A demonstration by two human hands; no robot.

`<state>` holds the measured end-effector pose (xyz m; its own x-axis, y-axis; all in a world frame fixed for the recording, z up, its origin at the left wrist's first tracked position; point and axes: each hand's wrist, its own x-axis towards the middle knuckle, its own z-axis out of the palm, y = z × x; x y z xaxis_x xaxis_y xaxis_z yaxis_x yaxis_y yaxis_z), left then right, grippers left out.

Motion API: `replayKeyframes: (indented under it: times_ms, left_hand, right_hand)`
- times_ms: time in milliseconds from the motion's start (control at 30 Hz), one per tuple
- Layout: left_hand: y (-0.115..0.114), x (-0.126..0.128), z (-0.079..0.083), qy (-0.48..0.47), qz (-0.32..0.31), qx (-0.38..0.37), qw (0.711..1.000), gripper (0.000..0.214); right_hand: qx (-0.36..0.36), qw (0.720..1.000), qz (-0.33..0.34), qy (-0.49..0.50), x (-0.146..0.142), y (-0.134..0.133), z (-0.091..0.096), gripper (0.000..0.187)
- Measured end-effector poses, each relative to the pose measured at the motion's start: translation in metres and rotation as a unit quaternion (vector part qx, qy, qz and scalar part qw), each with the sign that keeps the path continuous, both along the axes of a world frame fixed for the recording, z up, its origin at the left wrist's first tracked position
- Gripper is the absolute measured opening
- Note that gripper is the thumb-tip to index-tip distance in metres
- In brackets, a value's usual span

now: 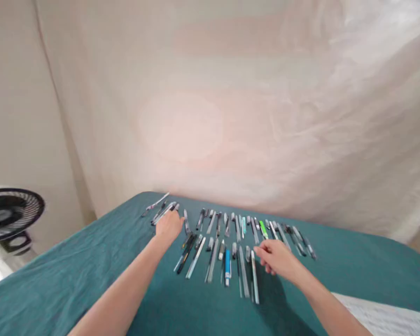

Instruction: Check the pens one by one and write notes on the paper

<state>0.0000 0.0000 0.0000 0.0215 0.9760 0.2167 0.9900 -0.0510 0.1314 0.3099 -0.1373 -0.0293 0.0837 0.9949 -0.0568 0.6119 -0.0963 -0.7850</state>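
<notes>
My left hand (170, 226) reaches over a small bunch of pens (163, 213) at the far left of the table. Its fingertips are at the pens but hidden behind the back of the hand, so any grip does not show. My right hand (275, 255) hovers by the right end of the nearer row, its fingers loosely curled with gaps between them. Its index fingertip is beside the upper end of a white pen (255, 277); whether they touch I cannot tell. Nothing shows in this hand. Left of that pen lie a thick blue pen (227, 266) and several clear and black pens with separate caps.
A farther row of pens, including a bright green one (263, 229), stretches to the right behind my right hand. Dark green cloth (101, 275) covers the table. A printed sheet (388, 315) lies at the lower right. A black fan (12, 214) stands left of the table.
</notes>
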Motion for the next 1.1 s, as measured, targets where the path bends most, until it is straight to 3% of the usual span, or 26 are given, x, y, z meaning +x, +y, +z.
replayKeyframes:
  times_ms: [233, 467, 600, 733, 933, 1100]
  left_hand:
    - [-0.001, 0.01, -0.019, -0.011, -0.009, -0.023, 1.0, 0.045]
    - [0.013, -0.002, -0.029, -0.036, 0.0, -0.082, 0.996, 0.03]
    - [0.012, -0.006, -0.021, -0.075, -0.005, -0.082, 0.994, 0.029]
    - [0.004, 0.0, 0.0, -0.14, -0.064, -0.053, 0.987, 0.037]
    - [-0.038, 0.055, 0.03, -0.261, -0.233, -0.033, 0.936, 0.041]
    - [-0.097, 0.108, 0.027, -0.327, -0.335, -0.082, 0.88, 0.034]
  right_hand:
    - [-0.007, 1.0, 0.006, 0.014, 0.001, -0.002, 0.002, 0.025]
    - [-0.007, 1.0, 0.006, 0.017, 0.0, -0.003, 0.006, 0.025]
    - [-0.001, 1.0, 0.002, 0.023, 0.001, -0.003, 0.007, 0.026]
    - [0.011, 0.999, 0.005, 0.038, 0.004, -0.003, 0.007, 0.027]
    - [0.068, 0.987, 0.015, 0.142, 0.007, -0.003, 0.022, 0.031]
    - [0.105, 0.941, -0.011, 0.321, 0.005, -0.01, 0.047, 0.031]
